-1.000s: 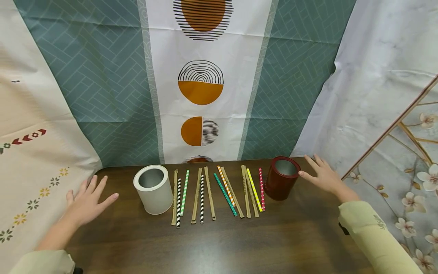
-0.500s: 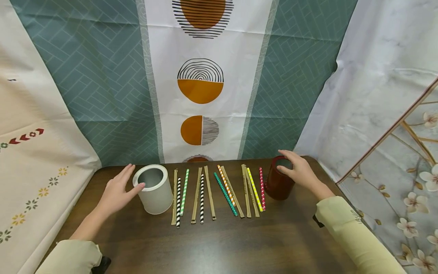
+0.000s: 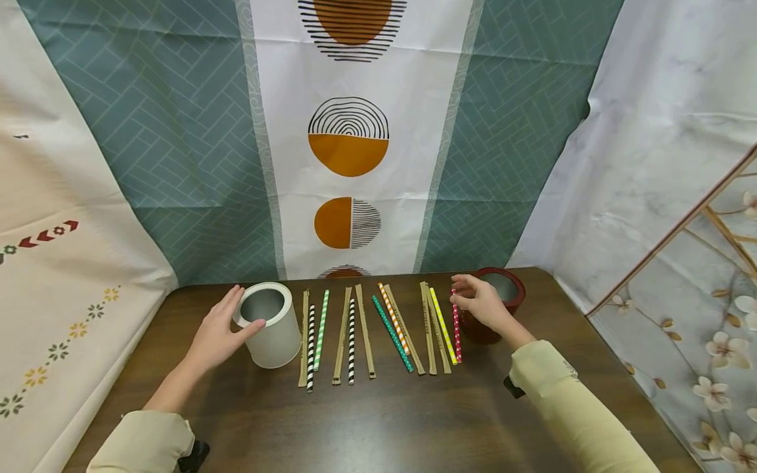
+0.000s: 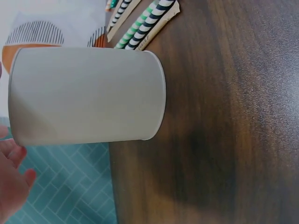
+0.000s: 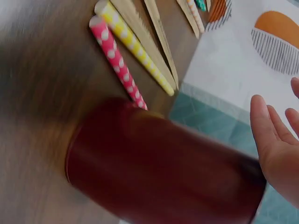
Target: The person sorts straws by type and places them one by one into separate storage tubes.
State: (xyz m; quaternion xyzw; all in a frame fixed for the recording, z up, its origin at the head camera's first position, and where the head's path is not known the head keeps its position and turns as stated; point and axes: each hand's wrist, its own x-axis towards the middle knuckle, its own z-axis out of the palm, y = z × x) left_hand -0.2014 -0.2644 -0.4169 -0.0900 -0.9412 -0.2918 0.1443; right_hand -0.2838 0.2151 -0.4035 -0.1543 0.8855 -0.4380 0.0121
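On brown wood-grain desk [image 3: 367, 427]: white cylindrical can [image 3: 275, 343] toward back-left corner; dark-red cylindrical can [image 5: 161, 161] near back-right corner. Between them, near back edge: multicoloured round straws [image 3: 351, 345] among flat tan strips [image 3: 366, 332].

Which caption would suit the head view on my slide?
Left hand beside a white can, right hand by a dark red can, straws lying between the cans.

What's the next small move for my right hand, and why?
Probably lower the right hand and pinch the pink dotted straw: in the head view it overlaps the straw's far end, yet the right wrist view shows it apart from the straw, holding nothing.
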